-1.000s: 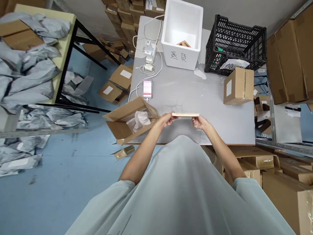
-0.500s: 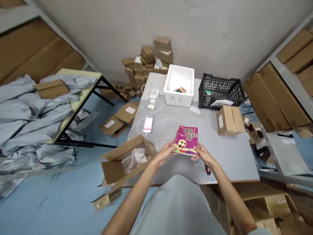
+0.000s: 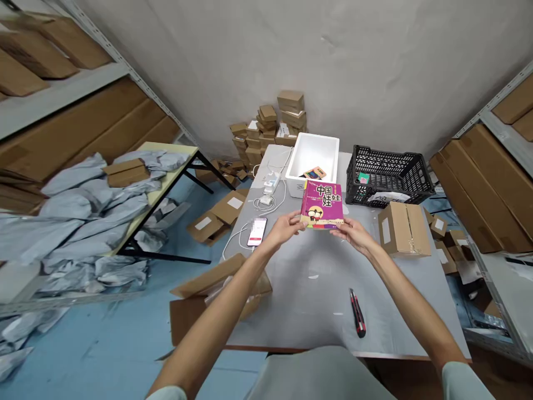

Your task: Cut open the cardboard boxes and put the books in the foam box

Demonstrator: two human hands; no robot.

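Note:
A purple book (image 3: 323, 206) with large Chinese characters and two cartoon figures on its cover is held up between my hands, above the grey table (image 3: 300, 294). My left hand (image 3: 287, 228) grips its lower left corner, thumb on the cover. On the lower right corner my right hand (image 3: 353, 233) closes in the same way. Just beyond the book stands a white foam box (image 3: 313, 150), its front partly hidden by the book; a small colourful item (image 3: 315, 173) lies inside. A red and black box cutter (image 3: 357, 314) lies near the table's front edge.
Right of the foam box is a black plastic crate (image 3: 389, 175), with a taped carton (image 3: 405, 229) in front. A phone (image 3: 257, 232) and a white power strip (image 3: 271, 183) with cables lie at left. An open carton (image 3: 191, 319) stands by the table's left front corner.
Both hands have carried the book forward, away from my body, toward the foam box. The view has shifted, and the box cutter now shows fully.

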